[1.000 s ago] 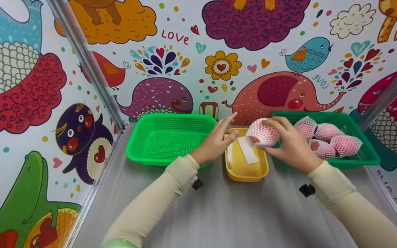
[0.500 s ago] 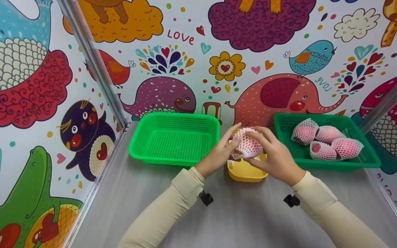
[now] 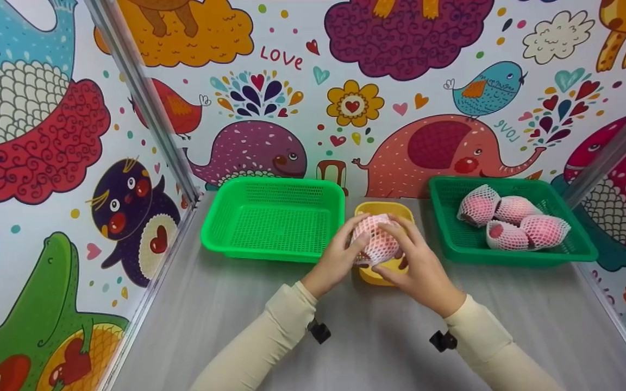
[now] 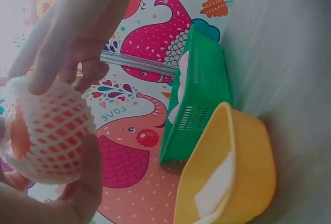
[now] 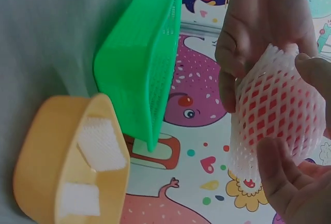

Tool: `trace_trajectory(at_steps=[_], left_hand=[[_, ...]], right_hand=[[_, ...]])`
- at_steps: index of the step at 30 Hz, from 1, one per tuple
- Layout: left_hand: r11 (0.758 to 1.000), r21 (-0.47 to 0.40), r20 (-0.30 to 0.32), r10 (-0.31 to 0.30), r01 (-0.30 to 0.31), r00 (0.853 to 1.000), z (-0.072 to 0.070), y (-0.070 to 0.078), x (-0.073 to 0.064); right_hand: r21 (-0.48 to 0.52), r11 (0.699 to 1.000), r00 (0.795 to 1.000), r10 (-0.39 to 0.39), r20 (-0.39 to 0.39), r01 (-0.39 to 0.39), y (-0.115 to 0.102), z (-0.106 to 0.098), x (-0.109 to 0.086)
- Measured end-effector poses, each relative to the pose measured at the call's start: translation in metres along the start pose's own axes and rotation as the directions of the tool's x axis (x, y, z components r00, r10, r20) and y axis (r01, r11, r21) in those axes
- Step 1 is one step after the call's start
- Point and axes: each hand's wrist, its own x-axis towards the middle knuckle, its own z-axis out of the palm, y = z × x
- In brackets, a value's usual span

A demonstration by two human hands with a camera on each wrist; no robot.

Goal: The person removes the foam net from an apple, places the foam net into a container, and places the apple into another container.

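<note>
Left hand (image 3: 336,258) and right hand (image 3: 423,267) are gripping fruit (image 4: 19,135), basket (image 3: 275,224) at its 9 o'clock; net (image 5: 271,105) slippage possibly risking a drop.

The left hand (image 3: 340,256), free and held apart from the netted fruit (image 3: 377,239) a second ago, now holds its left side; the right hand (image 3: 420,267), which gripped the fruit alone then, has moved left and nearer with it; the fruit now sits farther left and nearer, over the yellow container (image 3: 377,278), whose far rim shows again after being mostly covered half a second ago.
</note>
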Motion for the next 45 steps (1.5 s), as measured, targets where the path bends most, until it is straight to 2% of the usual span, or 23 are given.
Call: trace_trajectory(at_steps=[6, 10, 17, 23, 28, 31, 36, 40, 45], left_hand=[[0.999, 0.030, -0.056, -0.012, 0.013, 0.998, 0.005, -0.018, -0.017], [0.998, 0.055, -0.065, -0.016, 0.020, 0.998, 0.008, -0.032, -0.034], [0.989, 0.081, -0.048, -0.122, 0.126, 0.991, 0.016, -0.051, -0.067], [0.971, 0.139, -0.034, -0.192, 0.195, 0.981, 0.019, -0.066, -0.087], [0.963, 0.142, -0.020, -0.229, 0.229, 0.973, 0.021, -0.078, -0.097], [0.958, 0.100, -0.006, -0.270, 0.269, 0.963, 0.022, -0.083, -0.100], [0.938, 0.049, 0.011, -0.343, 0.342, 0.939, 0.023, -0.087, -0.106], [0.936, 0.065, 0.010, -0.347, 0.346, 0.938, 0.023, -0.089, -0.108], [0.930, 0.056, 0.009, -0.365, 0.364, 0.931, 0.023, -0.090, -0.111]], right_hand=[[0.075, 0.993, 0.996, 0.089, 0.021, -0.091, 0.004, 0.015, -0.021], [0.131, 0.986, 0.995, 0.102, 0.023, -0.104, 0.006, 0.028, -0.035], [0.152, 0.976, 0.986, 0.148, 0.073, -0.158, 0.015, 0.051, -0.058], [0.136, 0.967, 0.971, 0.195, 0.139, -0.214, 0.025, 0.064, -0.071], [0.116, 0.980, 0.977, 0.143, 0.157, -0.162, 0.034, 0.076, -0.080], [0.113, 0.984, 0.981, 0.121, 0.152, -0.138, 0.040, 0.081, -0.083], [0.103, 0.976, 0.965, 0.171, 0.197, -0.194, 0.047, 0.085, -0.086], [0.103, 0.965, 0.950, 0.212, 0.228, -0.240, 0.049, 0.087, -0.088], [0.096, 0.966, 0.952, 0.214, 0.220, -0.239, 0.051, 0.090, -0.087]])
